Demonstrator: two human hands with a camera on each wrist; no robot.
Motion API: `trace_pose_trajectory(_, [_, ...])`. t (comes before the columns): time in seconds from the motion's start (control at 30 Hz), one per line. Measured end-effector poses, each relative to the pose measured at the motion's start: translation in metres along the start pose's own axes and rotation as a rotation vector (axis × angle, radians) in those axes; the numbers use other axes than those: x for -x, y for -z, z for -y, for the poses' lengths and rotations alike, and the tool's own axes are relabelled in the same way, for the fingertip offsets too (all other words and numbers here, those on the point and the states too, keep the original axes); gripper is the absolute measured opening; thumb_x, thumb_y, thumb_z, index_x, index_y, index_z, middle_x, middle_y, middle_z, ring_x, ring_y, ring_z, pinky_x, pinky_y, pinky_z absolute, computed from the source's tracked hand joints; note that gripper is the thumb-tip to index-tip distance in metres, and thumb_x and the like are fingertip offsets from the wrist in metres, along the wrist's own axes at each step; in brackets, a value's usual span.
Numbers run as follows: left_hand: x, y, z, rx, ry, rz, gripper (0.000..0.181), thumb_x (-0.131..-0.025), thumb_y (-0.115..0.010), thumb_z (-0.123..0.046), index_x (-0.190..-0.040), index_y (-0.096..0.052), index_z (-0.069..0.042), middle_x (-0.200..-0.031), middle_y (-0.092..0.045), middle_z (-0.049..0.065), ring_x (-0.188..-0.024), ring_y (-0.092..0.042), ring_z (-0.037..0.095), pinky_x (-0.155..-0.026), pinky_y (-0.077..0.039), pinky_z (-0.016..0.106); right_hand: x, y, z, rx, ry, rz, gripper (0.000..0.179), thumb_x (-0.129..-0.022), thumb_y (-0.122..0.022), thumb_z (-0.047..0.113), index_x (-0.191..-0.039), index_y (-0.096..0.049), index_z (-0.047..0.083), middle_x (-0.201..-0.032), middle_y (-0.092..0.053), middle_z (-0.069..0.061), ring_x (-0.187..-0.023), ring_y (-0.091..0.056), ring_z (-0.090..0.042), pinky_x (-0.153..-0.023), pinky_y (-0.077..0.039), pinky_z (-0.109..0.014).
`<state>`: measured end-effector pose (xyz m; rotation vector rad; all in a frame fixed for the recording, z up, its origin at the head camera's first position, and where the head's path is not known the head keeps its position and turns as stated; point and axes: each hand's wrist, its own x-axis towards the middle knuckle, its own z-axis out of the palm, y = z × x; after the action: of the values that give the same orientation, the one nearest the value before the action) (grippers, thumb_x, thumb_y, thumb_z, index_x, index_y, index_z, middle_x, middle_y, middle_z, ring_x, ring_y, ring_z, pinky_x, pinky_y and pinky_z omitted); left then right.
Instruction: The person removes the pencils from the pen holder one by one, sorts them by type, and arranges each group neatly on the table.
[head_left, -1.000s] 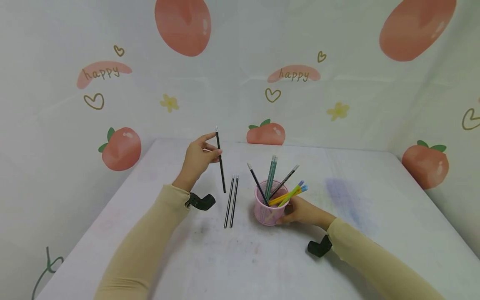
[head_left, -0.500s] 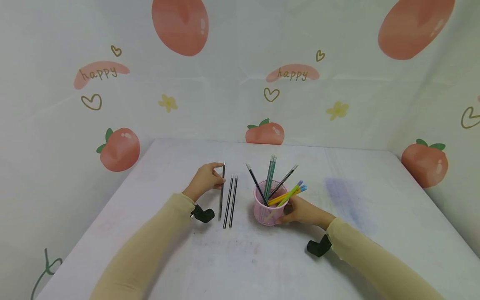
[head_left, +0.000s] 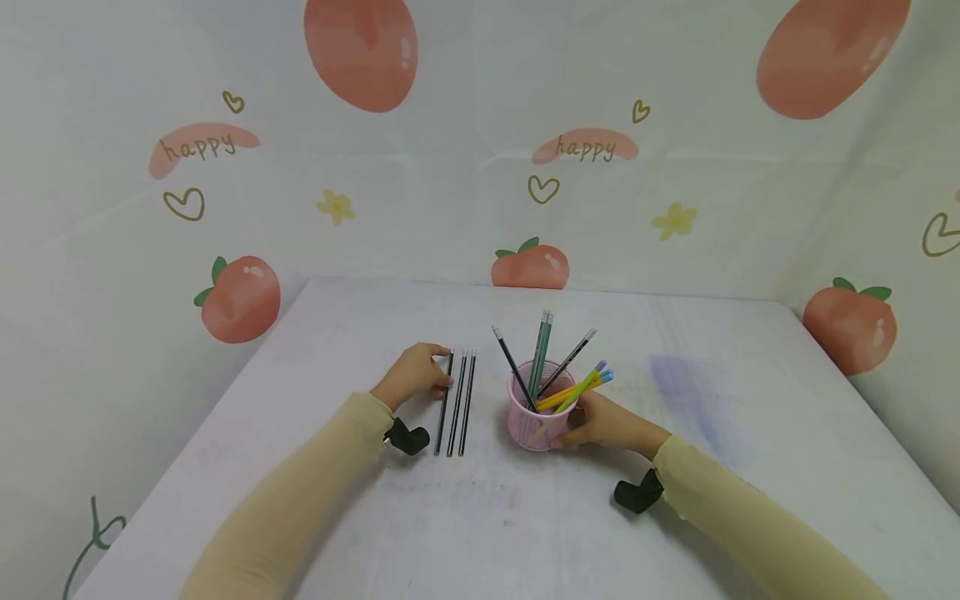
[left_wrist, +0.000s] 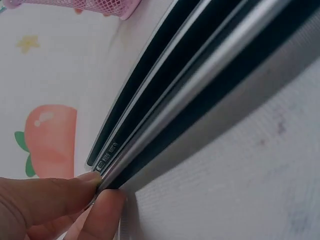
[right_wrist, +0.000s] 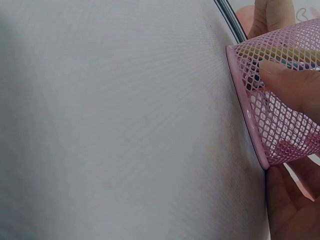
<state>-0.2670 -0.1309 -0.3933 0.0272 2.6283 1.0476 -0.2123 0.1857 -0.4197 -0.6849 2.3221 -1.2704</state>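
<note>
My left hand [head_left: 415, 371] pinches a black pencil [head_left: 443, 414] near its far end, and the pencil lies along the table. Just to its right are two more black pencils [head_left: 457, 408], side by side and nearly parallel. The left wrist view shows thumb and finger at the end of the nearest pencil [left_wrist: 195, 95]. My right hand [head_left: 611, 423] grips a pink mesh pencil cup [head_left: 534, 435] from its right side; in the right wrist view the thumb [right_wrist: 287, 82] lies against the mesh. Black, green, yellow and lime pencils lean in the upright cup.
A white cloth covers the table [head_left: 480, 533], with a bluish stain [head_left: 690, 400] right of the cup. Behind hangs a white backdrop [head_left: 450, 183] printed with peaches and hearts. A green cord-like line [head_left: 96, 533] shows at the lower left.
My left hand has lowered the raised black pencil toward me and laid it left of the other two. The right hand and cup have stayed in place.
</note>
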Motion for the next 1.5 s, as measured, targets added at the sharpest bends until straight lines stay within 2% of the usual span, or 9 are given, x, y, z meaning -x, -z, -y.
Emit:
trace_pose_trajectory(0.2, [0.002,-0.002,-0.0015,0.002,0.012,0.011,0.061,-0.082,-0.075,-0.004,-0.138,-0.051,-0.004,-0.066,-0.064,0.003,-0.05,-0.059,0.008,-0.063,-0.046,0.019,-0.0001,-0.0002,-0.0012,0.0,-0.005,-0.008,0.064,-0.08,-0.081,0.021,-0.133,-0.048,0.004,-0.135,-0.054,-0.015,-0.125,-0.051,-0.035,-0.109,-0.034,-0.059])
trace_pose_trajectory(0.4, [0.0005,-0.0032,-0.0031,-0.013,0.023,0.021,0.062,-0.082,-0.074,-0.004,-0.139,-0.051,-0.005,-0.067,-0.064,0.004,-0.049,-0.058,0.007,-0.055,-0.047,0.018,-0.0006,0.0007,-0.0033,-0.016,0.028,0.004,0.065,-0.08,-0.08,0.018,-0.133,-0.047,0.001,-0.136,-0.053,-0.018,-0.127,-0.05,-0.037,-0.109,-0.034,-0.059])
trace_pose_trajectory(1.07, [0.0059,-0.0037,-0.0052,-0.028,0.032,0.009,0.06,-0.083,-0.075,-0.006,-0.138,-0.052,-0.009,-0.062,-0.063,0.001,-0.05,-0.059,0.006,-0.06,-0.049,0.018,0.0,0.0003,-0.0013,-0.019,0.041,0.007,0.065,-0.081,-0.079,0.017,-0.134,-0.046,0.001,-0.136,-0.051,-0.019,-0.128,-0.049,-0.038,-0.108,-0.036,-0.058])
trace_pose_trajectory(1.5, [0.0073,-0.0028,-0.0048,-0.035,0.016,0.006,0.06,-0.083,-0.075,-0.009,-0.138,-0.052,-0.008,-0.067,-0.067,0.003,-0.053,-0.062,0.008,-0.07,-0.051,0.022,0.0015,0.0002,0.0008,-0.028,0.026,0.002,0.065,-0.08,-0.08,0.017,-0.133,-0.047,0.0,-0.135,-0.053,-0.018,-0.126,-0.05,-0.037,-0.108,-0.037,-0.057])
